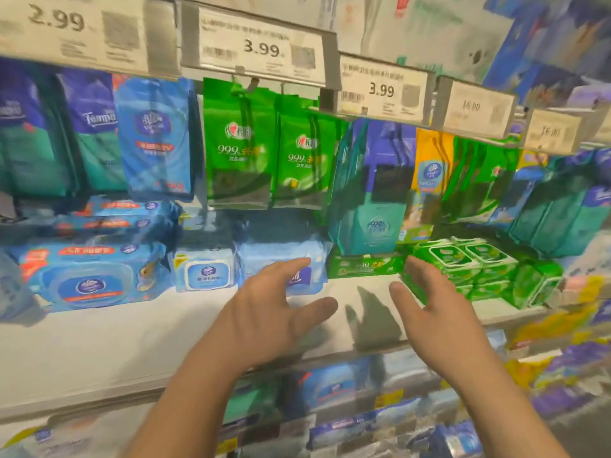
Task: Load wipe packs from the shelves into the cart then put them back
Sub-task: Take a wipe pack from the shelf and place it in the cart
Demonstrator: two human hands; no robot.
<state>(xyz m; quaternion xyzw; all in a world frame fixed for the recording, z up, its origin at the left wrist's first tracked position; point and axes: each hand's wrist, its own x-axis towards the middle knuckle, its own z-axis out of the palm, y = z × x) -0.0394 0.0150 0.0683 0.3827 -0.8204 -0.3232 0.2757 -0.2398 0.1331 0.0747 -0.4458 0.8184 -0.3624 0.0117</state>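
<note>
Left hand and right hand reached with spread fingers, holding nothing, over the white shelf. Blue wipe packs and green wipe packs lay at the shelf's back.

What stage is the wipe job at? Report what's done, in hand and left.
Done: nothing can be confirmed; no cart is in view. In hand: nothing; the left hand and right hand reach open over the white shelf toward the flat green pack. Left: grasping packs, and whichever cart steps remain.
</note>
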